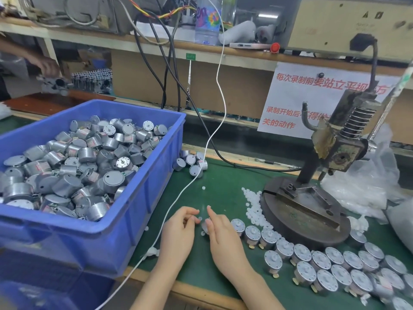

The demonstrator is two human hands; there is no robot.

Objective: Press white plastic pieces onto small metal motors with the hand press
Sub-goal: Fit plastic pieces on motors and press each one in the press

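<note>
Green matting covers the tabletop [223, 189]. At its near edge two bare forearms reach in and the hands meet at the middle. The left hand [178, 231] has its fingers curled, thumb and forefinger tips close together right beside a small white plastic piece [200, 218]; whether they actually pinch it I cannot tell. The right hand [223, 240] grips a motor [203, 227] under its curled fingers, with the forefinger stretched out straight.

To the near right, a row of motors [301, 253] curves along the tabletop, each standing with a white piece on its shaft, widening into a cluster at the right edge. Just beyond the row, a heap of white plastic pieces [253, 202] lies against the round metal base [290, 222] of the hand press [337, 151], whose worn head with a coil spring stands above the base at the right. A clear plastic bag [362, 189] lies behind the press.

On the left stands a blue crate [145, 198] heaped with bare motors [85, 162], and a few loose motors [193, 164] sit just beside its far right corner. A white cable [207, 144] runs across the tabletop from far to near.

Farther back, a paper sign [312, 101] with red characters hangs below a wooden shelf [156, 44] carrying a water bottle [206, 23] and a beige machine box [348, 23]. At far left another person's hand [48, 66] is above a grey metal part [55, 83].
</note>
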